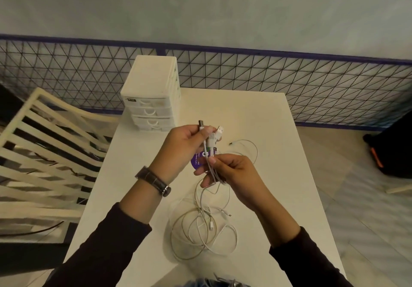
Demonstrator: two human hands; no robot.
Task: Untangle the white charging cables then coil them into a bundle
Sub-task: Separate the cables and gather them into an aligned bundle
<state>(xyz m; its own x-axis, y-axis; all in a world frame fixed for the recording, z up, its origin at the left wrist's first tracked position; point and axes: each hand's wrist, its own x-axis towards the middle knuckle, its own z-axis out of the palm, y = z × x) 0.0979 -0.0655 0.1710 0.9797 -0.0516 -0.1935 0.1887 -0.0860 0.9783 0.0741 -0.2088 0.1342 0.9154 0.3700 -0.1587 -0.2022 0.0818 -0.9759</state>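
Several white charging cables (201, 228) hang from my hands and pile in loose, overlapping loops on the white table (267, 119). My left hand (185, 146) is raised over the table's middle and grips the plug ends (211, 134) of the cables together, connectors pointing up. Just below it, my right hand (225, 171) pinches the same strands between thumb and fingers. A purple round tag (197, 158) shows between the hands. One cable loop (247, 148) with a dark tip lies on the table to the right of my hands.
A small white drawer unit (151, 95) stands at the table's far left corner. A white slatted chair (44, 153) sits left of the table. A wire-mesh fence (289, 79) runs behind. A dark bag (392, 153) lies on the floor at right.
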